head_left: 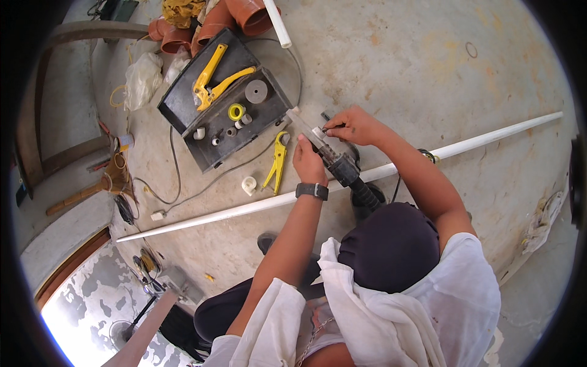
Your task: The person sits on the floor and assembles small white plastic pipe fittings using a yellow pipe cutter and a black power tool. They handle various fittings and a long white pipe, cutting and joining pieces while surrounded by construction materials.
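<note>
A pipe welding iron [344, 168] with a flat metal plate, black body and ribbed grip is in front of my knees, tilted toward the tool case. Beside its plate my left hand [310, 162], with a dark watch on the wrist, is closed at the plate's near side; the fingertips are partly hidden. My right hand [354, 126] pinches a small dark rod [333, 128] against a pale round die [318, 132] on the plate. A long white pipe [238, 210] runs across the floor, passing under the iron and my arms.
A black metal case [214, 131] lies open, holding a yellow pipe cutter [211, 79], yellow tape [236, 111], a grey disc [256, 92] and small dies. Another yellow cutter [276, 165] and a white fitting [249, 185] lie nearby. Orange-brown pipe fittings [211, 27] stand behind. A cable [223, 174] crosses the floor.
</note>
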Demonstrator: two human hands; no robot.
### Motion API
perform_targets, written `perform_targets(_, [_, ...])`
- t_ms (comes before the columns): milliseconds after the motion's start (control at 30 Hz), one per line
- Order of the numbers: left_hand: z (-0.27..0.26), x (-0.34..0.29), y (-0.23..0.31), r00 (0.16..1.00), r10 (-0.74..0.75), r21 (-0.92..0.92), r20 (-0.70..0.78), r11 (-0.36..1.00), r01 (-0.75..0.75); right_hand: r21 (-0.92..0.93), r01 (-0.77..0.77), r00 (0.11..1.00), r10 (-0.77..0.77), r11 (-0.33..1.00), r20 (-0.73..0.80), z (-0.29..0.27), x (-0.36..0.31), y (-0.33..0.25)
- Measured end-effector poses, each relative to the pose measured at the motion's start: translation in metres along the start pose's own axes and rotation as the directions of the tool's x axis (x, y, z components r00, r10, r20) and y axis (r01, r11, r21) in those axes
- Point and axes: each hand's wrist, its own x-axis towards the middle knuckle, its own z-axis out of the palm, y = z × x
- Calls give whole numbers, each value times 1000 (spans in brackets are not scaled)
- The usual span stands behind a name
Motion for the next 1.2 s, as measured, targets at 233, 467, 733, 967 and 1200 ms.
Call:
perform_targets(233, [12,-7,10,999,-37,21,-36,999,38,-192,275,949,-298,942,-106,0,-2,7])
perform_targets(467, [7,4,-4,998,8,81,-57,997,-4,-280,174,972,-209,944,-103,17,-3,12])
perform_targets(733, [17,4,-8,974,171,242,-150,961,-132,149,-194,976,206,970,-71,22,-13,23])
perform_targets(967, [37,6,-4,962,131,447,-240,895,-10,207,-220,968,240,953,-75,32,-10,42])
perform_targets(1200, [41,-3,7,963,135,494,-233,869,-2,250,-269,943,307,930,-127,31,-12,44])
